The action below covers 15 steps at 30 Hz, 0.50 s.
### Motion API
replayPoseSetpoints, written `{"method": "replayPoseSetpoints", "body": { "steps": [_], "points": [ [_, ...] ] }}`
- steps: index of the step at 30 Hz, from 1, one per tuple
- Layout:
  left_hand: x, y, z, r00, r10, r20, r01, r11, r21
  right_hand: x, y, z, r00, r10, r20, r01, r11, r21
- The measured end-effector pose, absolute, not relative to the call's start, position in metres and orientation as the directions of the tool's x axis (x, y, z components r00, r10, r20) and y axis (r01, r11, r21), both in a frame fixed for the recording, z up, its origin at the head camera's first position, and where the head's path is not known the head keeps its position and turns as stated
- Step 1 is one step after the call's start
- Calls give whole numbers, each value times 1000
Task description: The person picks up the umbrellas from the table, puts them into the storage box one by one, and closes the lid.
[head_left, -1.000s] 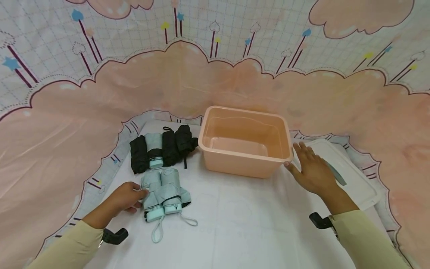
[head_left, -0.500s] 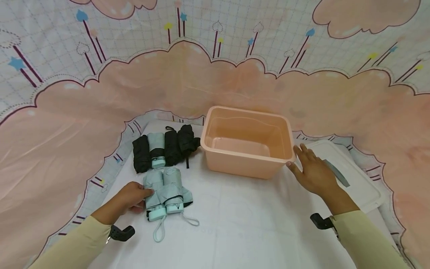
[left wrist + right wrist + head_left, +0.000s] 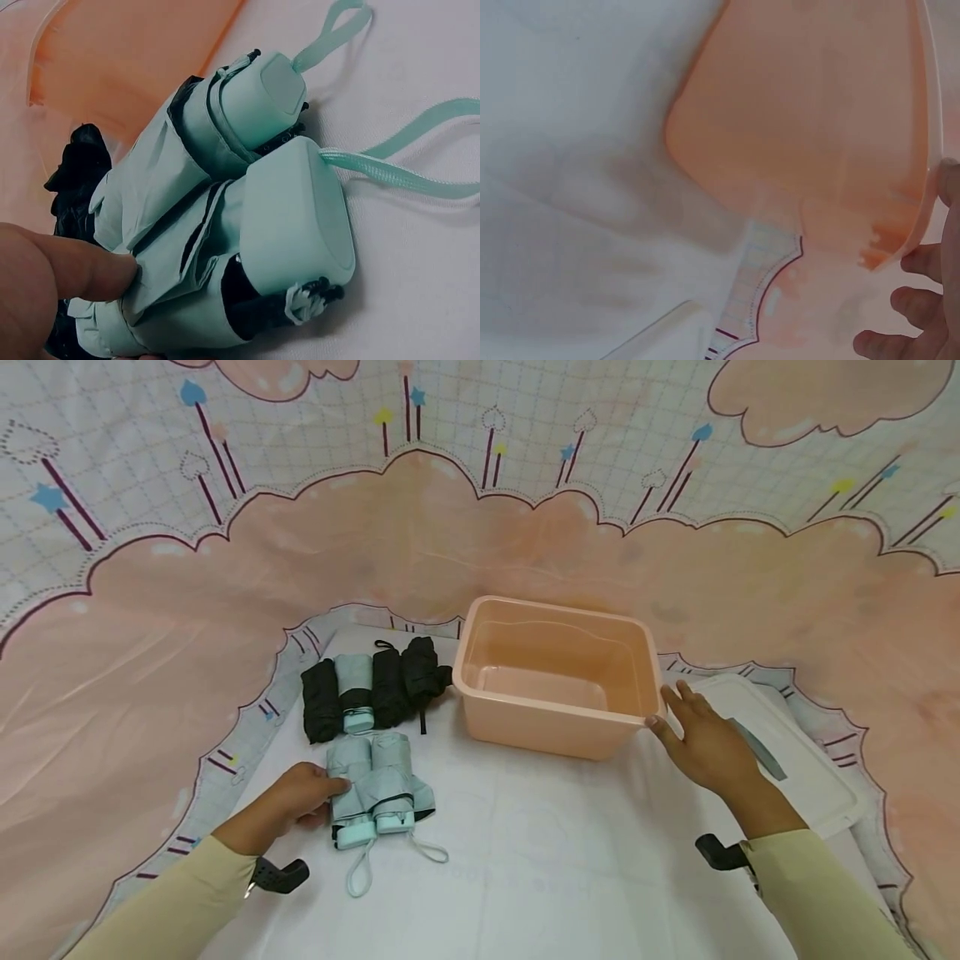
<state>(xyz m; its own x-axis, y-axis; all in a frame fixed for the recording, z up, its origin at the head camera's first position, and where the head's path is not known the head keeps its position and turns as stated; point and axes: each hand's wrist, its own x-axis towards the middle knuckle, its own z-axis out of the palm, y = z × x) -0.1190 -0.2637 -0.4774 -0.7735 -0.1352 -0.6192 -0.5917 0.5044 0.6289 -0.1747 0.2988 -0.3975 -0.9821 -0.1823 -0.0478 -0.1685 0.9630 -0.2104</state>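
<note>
Two folded mint-green umbrellas lie side by side on the white surface, the left one (image 3: 349,797) and the right one (image 3: 392,777), with wrist loops towards me. My left hand (image 3: 288,802) holds the left umbrella by its side; in the left wrist view the thumb (image 3: 90,268) presses on its fabric, and the other fingers are mostly hidden below. My right hand (image 3: 708,747) has its fingers spread and touches the right front corner of a peach plastic bin (image 3: 540,727). In the right wrist view the fingertips (image 3: 922,262) are at the bin's rim (image 3: 932,112).
Behind the mint pair lies a row: a black folded umbrella (image 3: 321,702), a mint one with a black band (image 3: 354,672), and two more black bundles (image 3: 389,689). A white lid (image 3: 810,777) with a grey handle lies right of the bin. A patterned cloth (image 3: 525,552) surrounds the surface.
My left hand has moved slightly to the right, its thumb further onto the left mint umbrella. The right hand stays at the bin's corner. The whole head view has shifted a little.
</note>
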Motion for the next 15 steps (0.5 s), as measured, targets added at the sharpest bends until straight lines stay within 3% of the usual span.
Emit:
{"method": "replayPoseSetpoints", "body": {
  "steps": [15],
  "points": [
    [-126,-262,-477,-786,-45,-617,-577,410,706,-176,301,-395,-983,-158,-96,-131,961,-242]
  ]
}}
